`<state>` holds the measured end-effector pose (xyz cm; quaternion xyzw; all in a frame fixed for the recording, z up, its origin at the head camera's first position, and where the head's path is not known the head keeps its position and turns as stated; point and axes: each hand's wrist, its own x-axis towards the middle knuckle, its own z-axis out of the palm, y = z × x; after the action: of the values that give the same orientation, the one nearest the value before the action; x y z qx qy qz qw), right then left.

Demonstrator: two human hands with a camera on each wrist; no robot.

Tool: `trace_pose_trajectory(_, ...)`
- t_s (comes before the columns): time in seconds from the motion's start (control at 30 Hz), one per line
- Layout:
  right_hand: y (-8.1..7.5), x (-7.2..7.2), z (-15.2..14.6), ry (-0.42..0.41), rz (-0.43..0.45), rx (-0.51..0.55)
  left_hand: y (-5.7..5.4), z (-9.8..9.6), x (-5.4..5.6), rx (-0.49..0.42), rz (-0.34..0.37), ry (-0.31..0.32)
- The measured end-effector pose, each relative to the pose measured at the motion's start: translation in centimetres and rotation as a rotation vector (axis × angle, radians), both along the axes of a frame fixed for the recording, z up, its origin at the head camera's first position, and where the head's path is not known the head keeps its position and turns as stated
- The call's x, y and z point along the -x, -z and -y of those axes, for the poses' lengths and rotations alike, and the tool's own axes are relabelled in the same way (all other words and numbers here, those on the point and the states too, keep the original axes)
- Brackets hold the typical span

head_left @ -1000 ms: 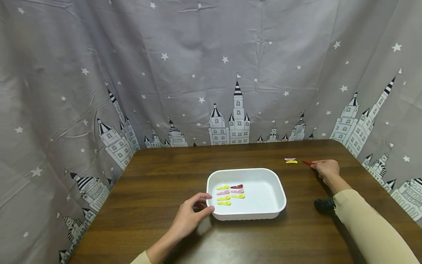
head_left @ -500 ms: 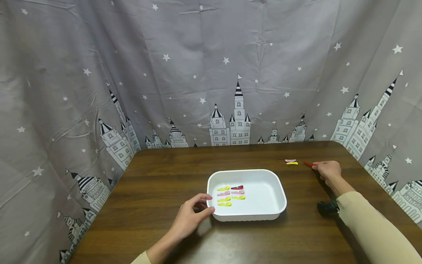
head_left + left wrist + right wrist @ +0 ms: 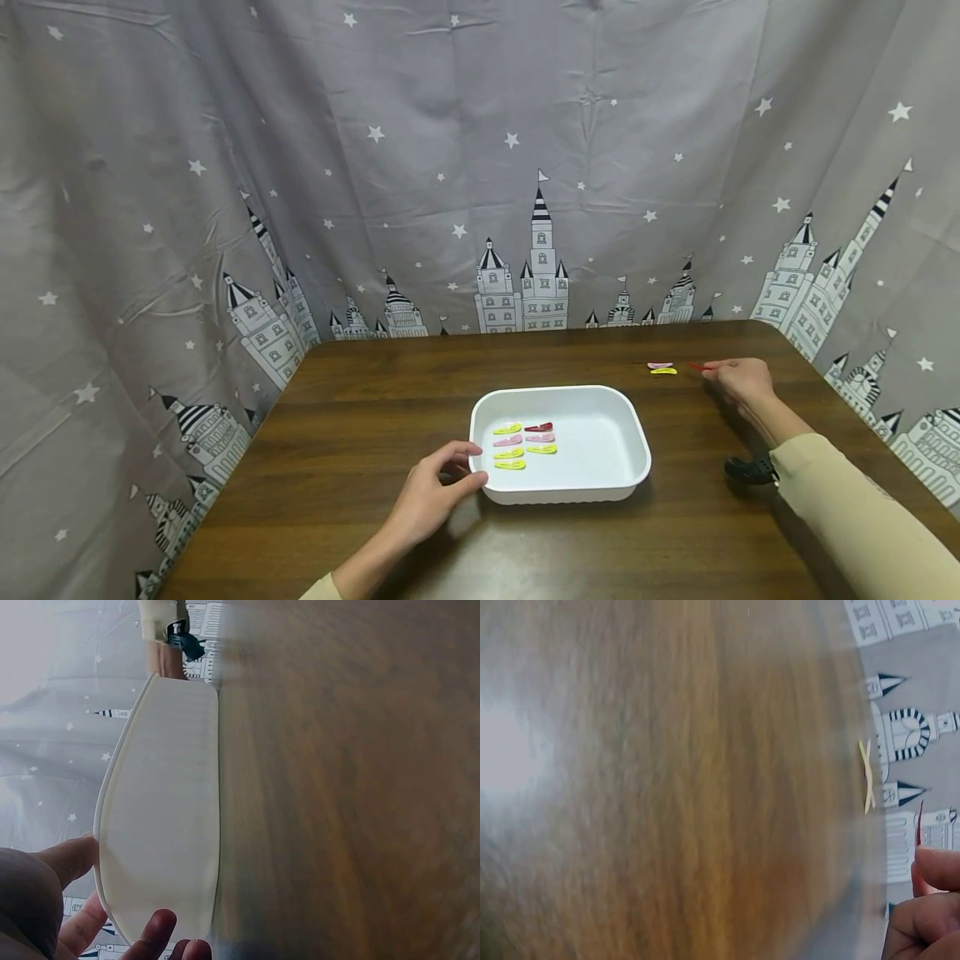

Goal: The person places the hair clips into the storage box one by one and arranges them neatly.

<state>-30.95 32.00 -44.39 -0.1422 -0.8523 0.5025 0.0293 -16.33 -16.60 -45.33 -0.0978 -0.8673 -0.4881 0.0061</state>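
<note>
My left hand (image 3: 432, 493) grips the left rim of a white plastic tray (image 3: 607, 492), with thumb and fingers at its edge; the left wrist view shows the tray's outer wall (image 3: 161, 802) beside the fingers. Inside the tray, on its left half, several snap hair clips lie in two columns: yellow (image 3: 510, 465), pink (image 3: 540, 437) and a dark red one (image 3: 538, 427). At the far right, my right hand (image 3: 742, 381) pinches a red hair clip (image 3: 697, 366) between thumb and finger. In the right wrist view the red clip (image 3: 919, 827) points up from the fingertips.
A pink hair clip (image 3: 660, 365) and a yellow hair clip (image 3: 663, 372) lie close together on the brown wooden table (image 3: 375, 400), left of the right hand. A grey curtain (image 3: 420, 167) with castles and stars hangs behind the table. A black device (image 3: 750, 471) sits under the right wrist.
My right hand, pinching the red clip, has risen slightly off its earlier spot. The left hand, the tray and the clips in it have stayed put.
</note>
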Motion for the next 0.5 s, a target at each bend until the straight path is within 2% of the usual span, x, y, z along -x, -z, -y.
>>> trace_pose_trajectory(0.5, -2.0, -1.0, 2.3, -0.116, -0.016, 0.037, -0.2, -0.1, -0.1, 0.012, 0.01, -0.012)
